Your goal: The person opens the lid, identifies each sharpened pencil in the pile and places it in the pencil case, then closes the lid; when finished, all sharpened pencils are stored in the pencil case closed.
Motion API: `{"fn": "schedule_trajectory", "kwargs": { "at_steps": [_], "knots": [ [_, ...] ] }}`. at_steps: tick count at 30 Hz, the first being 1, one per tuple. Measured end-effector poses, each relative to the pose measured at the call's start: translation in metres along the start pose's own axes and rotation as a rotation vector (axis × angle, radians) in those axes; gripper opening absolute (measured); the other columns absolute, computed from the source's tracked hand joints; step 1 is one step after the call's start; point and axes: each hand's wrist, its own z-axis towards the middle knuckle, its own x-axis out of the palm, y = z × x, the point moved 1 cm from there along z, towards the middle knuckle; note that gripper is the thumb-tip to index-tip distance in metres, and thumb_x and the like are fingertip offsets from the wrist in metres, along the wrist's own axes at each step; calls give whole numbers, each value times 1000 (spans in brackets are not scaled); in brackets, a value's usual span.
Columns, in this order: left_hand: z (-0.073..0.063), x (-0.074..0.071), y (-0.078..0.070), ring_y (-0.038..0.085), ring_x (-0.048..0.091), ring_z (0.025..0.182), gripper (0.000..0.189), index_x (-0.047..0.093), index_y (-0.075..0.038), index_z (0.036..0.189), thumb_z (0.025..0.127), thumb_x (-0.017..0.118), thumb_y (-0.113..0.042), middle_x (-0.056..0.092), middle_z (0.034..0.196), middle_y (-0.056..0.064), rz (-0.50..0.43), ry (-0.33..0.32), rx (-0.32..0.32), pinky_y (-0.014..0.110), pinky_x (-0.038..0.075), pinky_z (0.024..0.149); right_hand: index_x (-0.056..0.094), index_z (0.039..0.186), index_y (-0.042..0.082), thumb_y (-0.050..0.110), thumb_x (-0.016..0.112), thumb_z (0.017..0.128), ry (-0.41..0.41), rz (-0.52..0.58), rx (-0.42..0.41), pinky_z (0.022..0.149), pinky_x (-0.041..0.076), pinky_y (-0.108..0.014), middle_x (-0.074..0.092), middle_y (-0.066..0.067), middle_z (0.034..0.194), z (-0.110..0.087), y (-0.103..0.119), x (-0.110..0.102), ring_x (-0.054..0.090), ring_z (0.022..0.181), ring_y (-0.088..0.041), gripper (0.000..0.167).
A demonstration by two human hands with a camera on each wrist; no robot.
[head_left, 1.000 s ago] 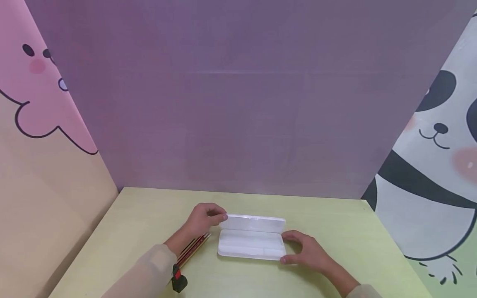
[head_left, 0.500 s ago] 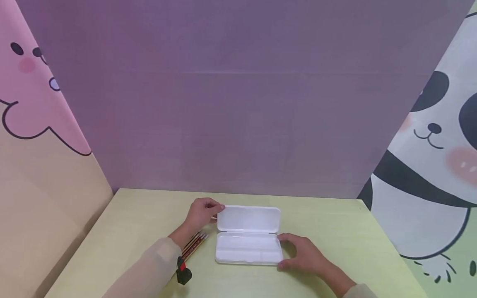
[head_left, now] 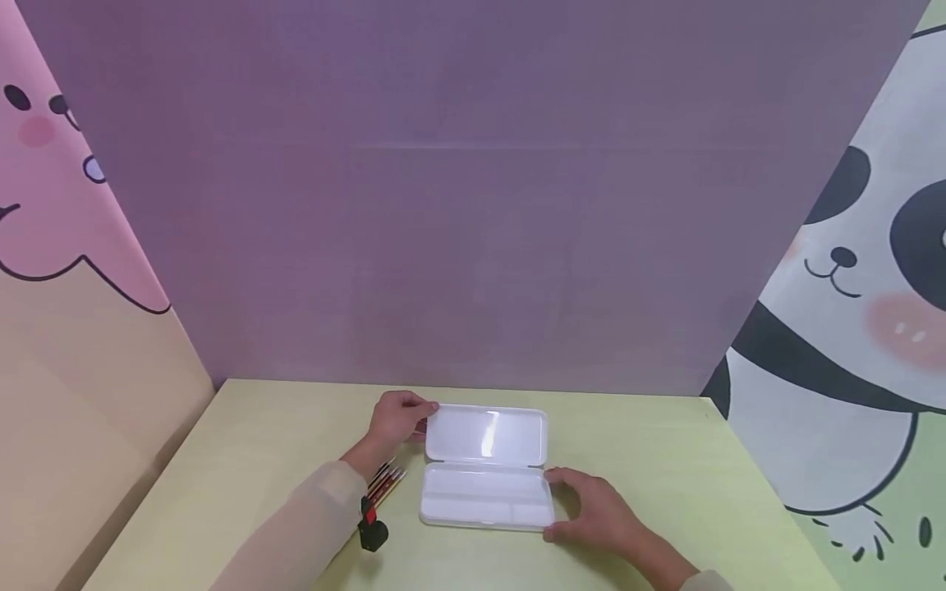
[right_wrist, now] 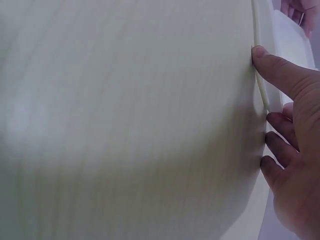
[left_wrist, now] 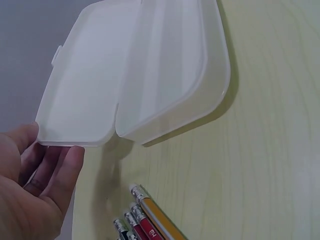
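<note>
While our right hand (head_left: 597, 515) grips the right end of the white case (head_left: 480, 497) with thumb and fingers, we see pencils (left_wrist: 146, 222) lying on the table (head_left: 628, 435) near the case's left side. Farther back, our left hand (head_left: 397, 419) pinches the far left corner of the lid (head_left: 458, 435), which is tilted back. Beyond the table, we face a purple wall (head_left: 466, 246).

A pale yellow table (head_left: 650, 443) with faint wood grain ends at a purple panel (head_left: 458, 246) with a faint horizontal crease (head_left: 473, 146). At left, a pink cartoon figure (head_left: 44, 213) is drawn on a peach side wall (head_left: 96, 394); at right, a smiling panda (head_left: 820, 443) covers much of another wall (head_left: 909, 484), partly green
</note>
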Motion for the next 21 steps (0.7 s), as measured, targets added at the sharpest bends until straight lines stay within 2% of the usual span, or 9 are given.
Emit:
{"fn": "schedule_trajectory", "kwargs": {
  "at_steps": [5,7,11,15,21],
  "knots": [
    [2,1,2,17,68,69,24,74,-2,101,94,76,-24,72,81,10,57,-49,-58,36,62,66,67,128,13,43,96,62,10,-7,-12,105,48,-53,70,-5,132,1,2,1,63,125,-34,78],
    [2,1,2,17,67,68,23,75,-2,101,94,76,-24,71,80,10,70,-67,-59,35,61,63,67,129,13,44,96,62,19,-10,-13,105,47,-53,69,-5,133,3,2,2,63,126,-34,79],
    [2,0,1,17,66,69,23,74,-2,101,94,76,-24,71,82,10,58,-86,-49,38,62,67,66,129,14,45,95,62,21,-9,-5,105,47,-55,69,-6,132,5,5,2,63,125,-35,80],
    [1,-3,-1,18,68,72,23,74,-2,101,93,77,-23,71,84,11,10,-70,-34,41,62,71,65,132,15,46,95,62,15,-4,13,103,48,-55,70,-6,129,6,5,0,64,122,-33,83],
    [-5,-8,-5,23,72,81,23,73,0,106,96,73,-21,73,93,12,-27,3,-3,40,62,75,62,136,14,52,94,62,28,-9,16,105,47,-54,69,-7,132,9,1,-5,62,124,-33,89]
  ]
}}
